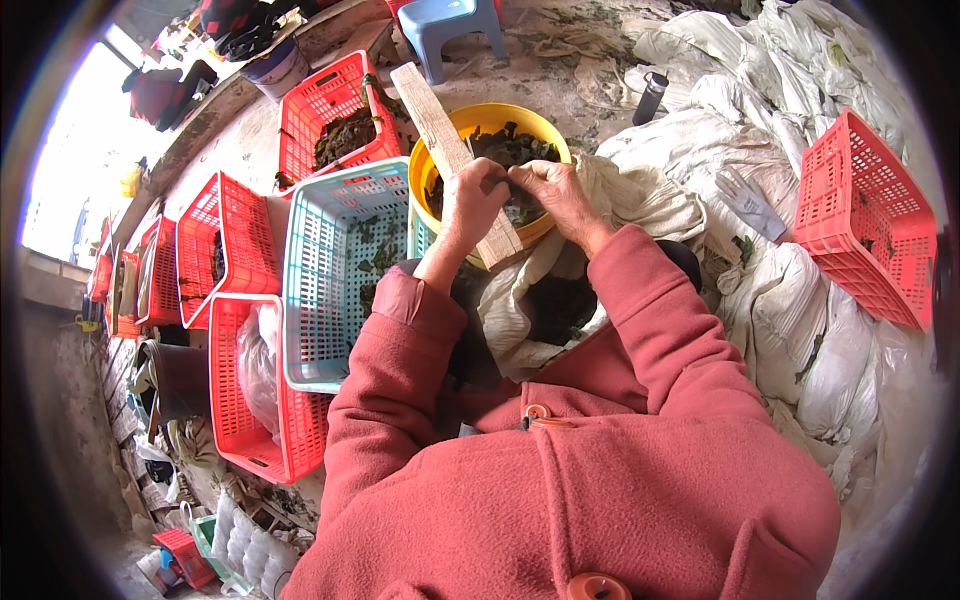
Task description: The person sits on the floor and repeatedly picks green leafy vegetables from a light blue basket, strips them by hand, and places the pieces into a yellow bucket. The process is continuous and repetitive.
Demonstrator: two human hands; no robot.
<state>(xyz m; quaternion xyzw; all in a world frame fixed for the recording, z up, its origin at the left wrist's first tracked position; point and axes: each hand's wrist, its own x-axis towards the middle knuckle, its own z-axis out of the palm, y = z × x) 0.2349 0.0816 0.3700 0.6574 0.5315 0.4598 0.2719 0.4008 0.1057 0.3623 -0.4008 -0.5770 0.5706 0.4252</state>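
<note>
My left hand (472, 198) and my right hand (556, 194) meet above a yellow bucket (424, 176) filled with dark green leafy pieces. Both hands pinch a small dark leafy piece (504, 172) between the fingertips. A wooden plank (450, 150) lies slanted across the bucket's rim, under my left hand. An open white sack (515, 310) with dark contents sits just below the bucket, between my arms in pink sleeves.
A light blue crate (340, 270) stands left of the bucket. Several red crates (330, 110) lie further left and behind, one more (865, 220) on the right. White sacks (830, 350) pile up on the right. A blue stool (450, 25) stands behind.
</note>
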